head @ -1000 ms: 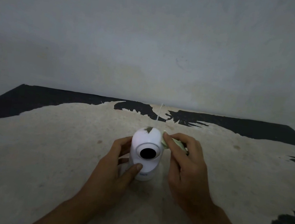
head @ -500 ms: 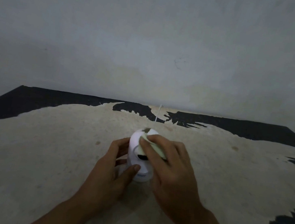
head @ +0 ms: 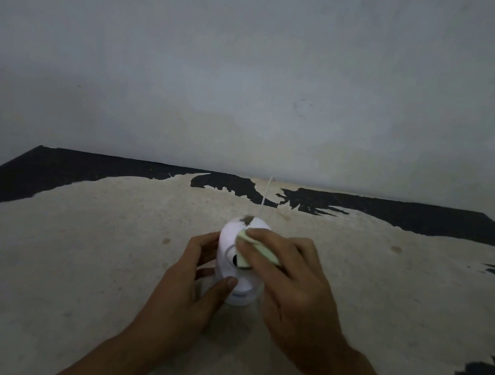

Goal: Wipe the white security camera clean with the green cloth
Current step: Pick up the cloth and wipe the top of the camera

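Observation:
The white security camera (head: 231,239) stands upright in the middle of the worn table (head: 73,242), with a dark smudge on its top. My left hand (head: 190,293) grips its left side and base, thumb across the lower front. My right hand (head: 292,286) presses the folded pale green cloth (head: 258,247) against the camera's front, covering most of the dark lens. Only the lens's left edge shows.
A thin white cable (head: 265,193) runs from the camera's back toward the wall (head: 255,77). The table's black finish is worn off except along the far edge and at the right.
My right hand has carried the cloth from the camera's right side onto its front, over the lens. My left hand has kept its hold.

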A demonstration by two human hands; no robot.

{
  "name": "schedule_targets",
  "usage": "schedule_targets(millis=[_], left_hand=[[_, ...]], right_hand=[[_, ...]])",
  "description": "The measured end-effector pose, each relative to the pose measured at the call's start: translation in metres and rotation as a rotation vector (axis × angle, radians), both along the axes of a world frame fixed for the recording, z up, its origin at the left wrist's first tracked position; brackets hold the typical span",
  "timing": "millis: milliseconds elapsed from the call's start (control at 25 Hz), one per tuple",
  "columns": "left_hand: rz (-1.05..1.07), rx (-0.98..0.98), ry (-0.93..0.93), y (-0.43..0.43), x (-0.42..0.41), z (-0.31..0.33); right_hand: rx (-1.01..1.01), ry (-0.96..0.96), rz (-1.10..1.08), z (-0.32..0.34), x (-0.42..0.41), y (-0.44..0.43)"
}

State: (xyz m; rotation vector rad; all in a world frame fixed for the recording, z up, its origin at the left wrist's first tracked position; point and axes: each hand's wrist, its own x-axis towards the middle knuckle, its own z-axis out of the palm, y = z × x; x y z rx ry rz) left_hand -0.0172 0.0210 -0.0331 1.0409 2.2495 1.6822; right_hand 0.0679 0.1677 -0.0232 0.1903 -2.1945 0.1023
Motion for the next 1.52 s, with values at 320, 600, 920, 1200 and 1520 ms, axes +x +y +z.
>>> schedule_targets(millis=[320,600,920,1200,1520], left_hand=[[-0.001,0.002,0.034,-0.001,-0.001,-0.002],[0.008,-0.01,0.025,-0.002,0.001,-0.001],[0.017,-0.011,0.035,-0.001,0.001,-0.001],[0.028,-0.021,0.022,-0.001,0.003,0.0],[0.012,-0.017,0.01,0.0,0.002,0.0]], right_hand=[[-0.107,-0.019,0.077,0.001,0.007,0.024],[-0.08,-0.024,0.079,0.001,0.007,0.023],[-0.163,-0.004,0.082,0.0,0.009,0.031],[-0.389,0.06,0.095,-0.003,0.003,0.019],[-0.28,0.073,0.116,-0.003,0.0,0.011]])
